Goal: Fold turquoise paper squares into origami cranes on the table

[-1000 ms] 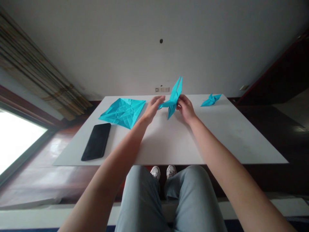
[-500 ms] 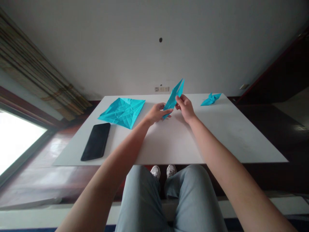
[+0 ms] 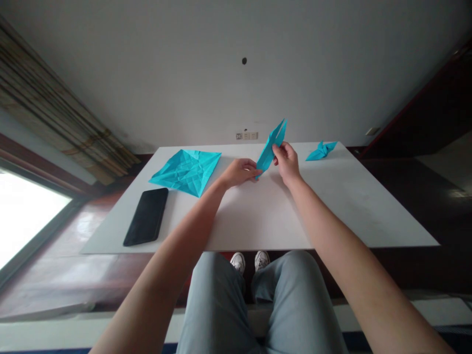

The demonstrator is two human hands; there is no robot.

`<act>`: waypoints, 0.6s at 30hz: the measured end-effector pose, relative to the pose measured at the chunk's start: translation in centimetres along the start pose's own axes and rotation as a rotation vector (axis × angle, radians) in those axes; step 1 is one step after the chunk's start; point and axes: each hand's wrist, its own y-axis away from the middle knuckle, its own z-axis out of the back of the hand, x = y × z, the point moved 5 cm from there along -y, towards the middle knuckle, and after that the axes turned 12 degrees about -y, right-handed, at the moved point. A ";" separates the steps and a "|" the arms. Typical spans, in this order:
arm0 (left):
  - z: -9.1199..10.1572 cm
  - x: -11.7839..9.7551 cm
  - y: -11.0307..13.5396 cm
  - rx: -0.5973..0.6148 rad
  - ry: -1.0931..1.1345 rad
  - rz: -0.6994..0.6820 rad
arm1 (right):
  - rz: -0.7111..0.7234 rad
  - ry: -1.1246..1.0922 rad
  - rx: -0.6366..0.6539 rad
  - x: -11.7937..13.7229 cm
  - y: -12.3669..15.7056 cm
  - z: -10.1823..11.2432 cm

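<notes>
Between my hands, above the table, is a folded blue origami paper (image 3: 266, 156), long and narrow with a split, two-pointed upper end. It is tilted, its points leaning up and to the right. My left hand (image 3: 243, 171) pinches the lower end between thumb and fingers. Higher up, on the right edge, my right hand (image 3: 286, 160) grips the paper with thumb and fingertips. The fingers behind the paper are partly hidden.
On the white table (image 3: 332, 211), a creased blue paper sheet (image 3: 187, 170) lies at the left. A black phone (image 3: 146, 216) is nearer the front left edge. A finished-looking blue origami bird (image 3: 321, 151) sits at the back right. Behind stands a wall with sockets (image 3: 247, 135).
The folded paper has shifted slightly right, and its two points are now closer together. My left hand has slid towards the paper's lower tip; the right hand moved a little right.
</notes>
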 end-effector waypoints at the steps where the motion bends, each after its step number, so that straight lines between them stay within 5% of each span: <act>1: 0.1 -0.1 0.0 -0.028 -0.015 -0.008 | -0.012 0.009 0.022 -0.1 0.1 -0.2; 5: 1.0 -0.8 0.1 -0.184 0.102 -0.113 | -0.052 0.005 0.121 -0.6 0.8 -1.1; 10: 1.2 -1.5 -0.1 -0.222 0.108 -0.231 | -0.125 -0.015 0.218 -0.8 1.5 -2.2; 13: 1.0 -1.4 -0.1 -0.233 0.070 -0.247 | -0.142 0.007 0.249 -0.4 1.8 -2.5; 18: 1.5 -1.0 0.0 -0.421 0.055 -0.258 | -0.118 0.069 0.301 0.2 2.2 -2.9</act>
